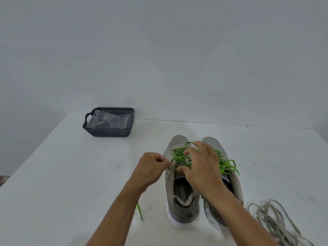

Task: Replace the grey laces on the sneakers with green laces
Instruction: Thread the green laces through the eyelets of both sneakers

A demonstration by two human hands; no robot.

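Your left hand (151, 167) pinches the thin, limp green lace (179, 155); your right hand (200, 167), fingers spread, hooks the crossings. Grip near the tip.

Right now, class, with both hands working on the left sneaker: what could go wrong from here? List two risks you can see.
1. The right hand reaches across the green laces of the left sneaker and hides the eyelets, so a crossing could be skipped or twisted unnoticed.
2. The loose grey laces lie heaped just beside the right sneaker, near the right forearm; a sweep of the arm might drag them off the table.
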